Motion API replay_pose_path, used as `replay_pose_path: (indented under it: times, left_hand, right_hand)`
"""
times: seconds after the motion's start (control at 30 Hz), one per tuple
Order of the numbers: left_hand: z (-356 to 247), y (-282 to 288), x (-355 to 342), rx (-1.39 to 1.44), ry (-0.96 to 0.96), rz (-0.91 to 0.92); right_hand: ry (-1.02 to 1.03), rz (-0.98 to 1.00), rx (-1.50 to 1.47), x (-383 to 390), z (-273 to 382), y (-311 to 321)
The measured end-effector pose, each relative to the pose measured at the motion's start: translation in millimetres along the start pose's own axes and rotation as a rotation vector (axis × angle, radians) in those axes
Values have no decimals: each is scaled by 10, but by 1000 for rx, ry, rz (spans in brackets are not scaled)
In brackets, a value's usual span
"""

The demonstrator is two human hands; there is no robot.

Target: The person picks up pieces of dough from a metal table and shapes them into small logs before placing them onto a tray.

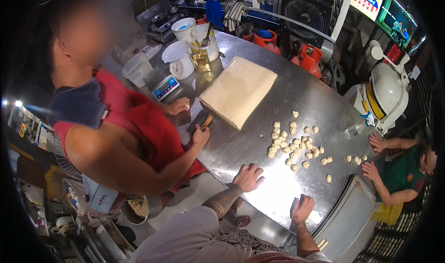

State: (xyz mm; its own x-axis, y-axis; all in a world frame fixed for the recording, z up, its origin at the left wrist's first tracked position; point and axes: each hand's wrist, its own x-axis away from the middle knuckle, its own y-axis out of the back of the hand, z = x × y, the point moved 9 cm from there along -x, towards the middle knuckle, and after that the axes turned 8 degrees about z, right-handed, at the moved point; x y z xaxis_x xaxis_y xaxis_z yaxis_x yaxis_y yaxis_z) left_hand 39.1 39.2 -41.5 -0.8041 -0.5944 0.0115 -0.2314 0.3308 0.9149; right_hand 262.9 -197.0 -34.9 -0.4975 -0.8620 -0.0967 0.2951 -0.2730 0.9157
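My left hand (249, 177) lies palm down at the near edge of the steel table (222, 154), its fingers spread. Close to the same edge, to the right, my right hand (302, 208) rests on the steel with fingers curled down; whatever may be under its palm is hidden. Beyond both hands, a scatter of small pale dough balls (303, 145) covers the table's right half. A thick rectangular slab of dough (241, 90) lies farther back to the left. Flat metal trays (345, 207) are stacked just right of my right hand.
At the left, a co-worker in a red apron (153, 124) grips a wooden-handled tool (206, 121). Another person in green (398, 179) has hands by several dough balls at right. A digital scale (165, 88), white tubs (178, 59) and a spray bottle (354, 130) stand on the table.
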Motion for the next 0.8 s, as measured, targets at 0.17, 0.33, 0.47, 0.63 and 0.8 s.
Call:
replay_pose_path:
  times: [0.17, 0.33, 0.47, 0.63, 0.8]
  left_hand:
    - [35, -28, -8, 17, -3, 6]
    - [5, 50, 8, 46, -55, -94]
    - [-6, 143, -7, 138, -73, -107]
    - [-17, 196, 3, 90, -60, -128]
    - [-6, 165, -21, 125, -87, -109]
  right_hand:
    - [32, 11, 5, -14, 62, 27]
    - [15, 118, 67, -17, 36, -30]
    - [34, 76, 99, -48, 44, -60]
    - [-58, 140, 95, -45, -53, -128]
    - [-103, 123, 77, -29, -148, -180]
